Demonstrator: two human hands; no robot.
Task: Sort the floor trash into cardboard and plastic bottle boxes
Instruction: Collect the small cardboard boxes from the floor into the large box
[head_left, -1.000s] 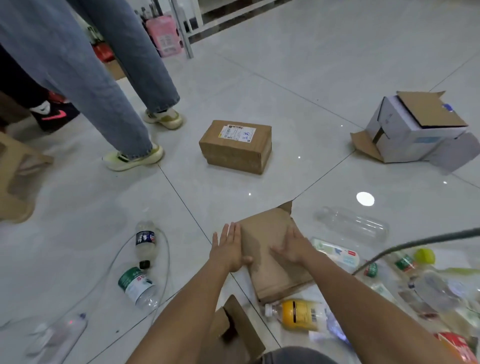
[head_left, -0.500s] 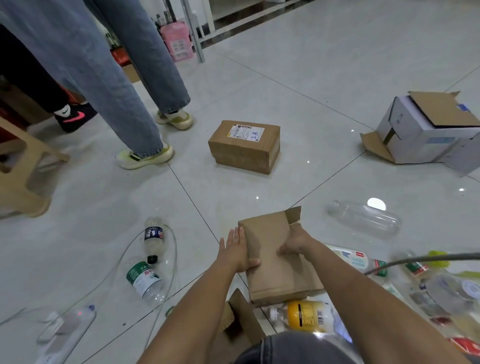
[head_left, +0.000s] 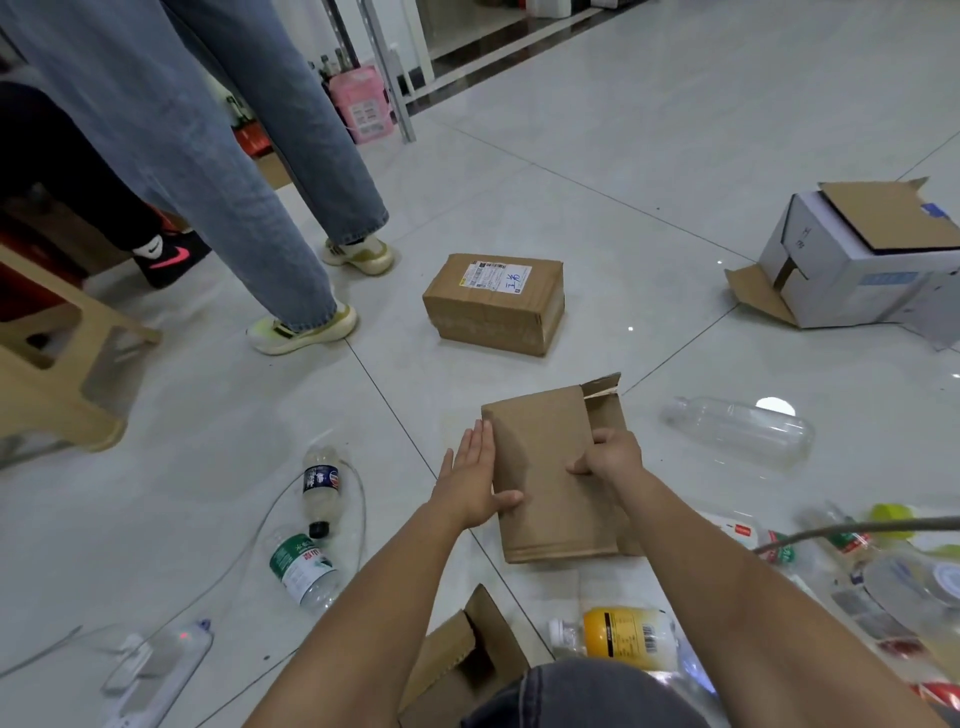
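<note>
At the bottom edge of the frame lie a torn cardboard piece and an orange-filled bottle. Just above them, at centre, is the brown cardboard box being handled, down at the floor (whether it has lifted off I cannot tell). The left hand lies flat against its left side, fingers straight and pressed together, thumb over the top face. The right hand has its fingers curled over the right edge, pinching it beside a loose flap.

This looks like the pick-up of one cardboard item. The next move calls for raising it clear and carrying it to the cardboard container; which one that is I cannot tell.

Left of centre lie a green-labelled bottle and a dark-labelled bottle, and right of centre a clear bottle, all near enough to be knocked. Farther up sit a sealed parcel and, at right, an open white box. A bystander's legs stand upper left.
</note>
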